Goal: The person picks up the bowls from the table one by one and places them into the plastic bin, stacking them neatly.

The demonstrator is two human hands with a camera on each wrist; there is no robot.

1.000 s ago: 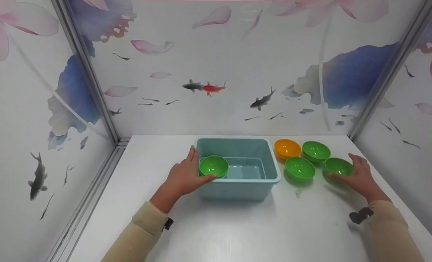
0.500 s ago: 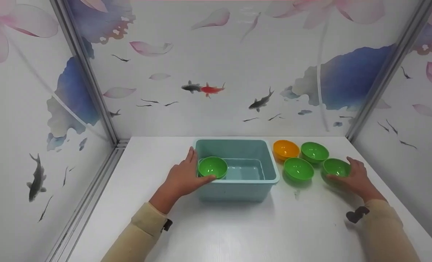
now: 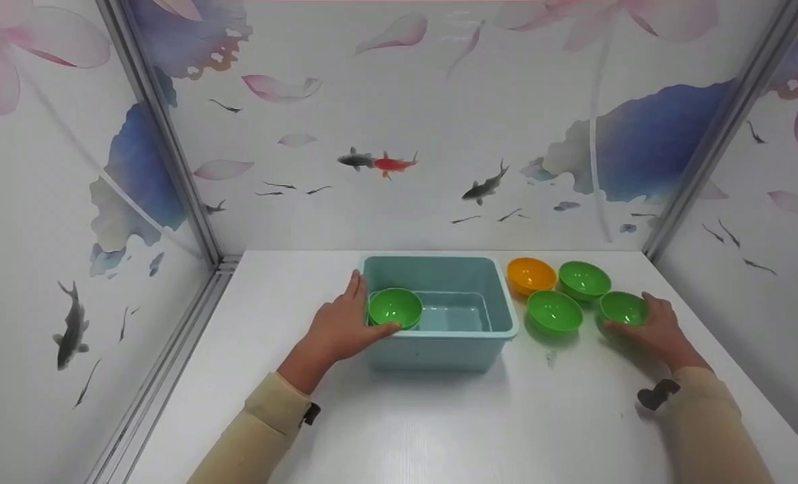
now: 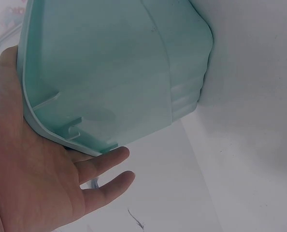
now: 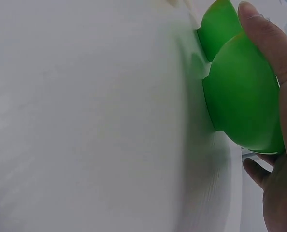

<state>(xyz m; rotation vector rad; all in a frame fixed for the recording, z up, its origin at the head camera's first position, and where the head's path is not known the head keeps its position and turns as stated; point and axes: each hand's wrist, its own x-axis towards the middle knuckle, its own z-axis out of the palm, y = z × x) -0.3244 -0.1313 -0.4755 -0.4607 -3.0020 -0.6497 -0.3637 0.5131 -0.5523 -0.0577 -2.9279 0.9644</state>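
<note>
My left hand point(image 3: 339, 326) holds the left side of a pale blue-green plastic basin point(image 3: 432, 353), its thumb over the front rim. In the left wrist view, two fingers point(image 4: 107, 164) reach past the basin's outer wall. Inside the basin, at the left, sits a green bowl point(image 3: 395, 308); whether others are stacked under it cannot be seen. At the right, my right hand point(image 3: 661, 335) grips another green bowl point(image 3: 620, 309) by its sides. That bowl stands upright on the table, as the right wrist view point(image 5: 245, 96) also shows; part of the hand's fingers is hidden behind it.
Left of the gripped bowl are two more green bowls, one nearer point(image 3: 554, 311) and one at the back point(image 3: 585, 280). An orange bowl point(image 3: 531, 275) stands beside the basin's right wall. Printed panels point(image 3: 399, 121) with metal corner posts enclose the white table point(image 3: 439, 430) at the back and sides.
My right hand has moved slightly left and closed in around the rightmost green bowl. The left hand, the basin and the other bowls stay where they were.
</note>
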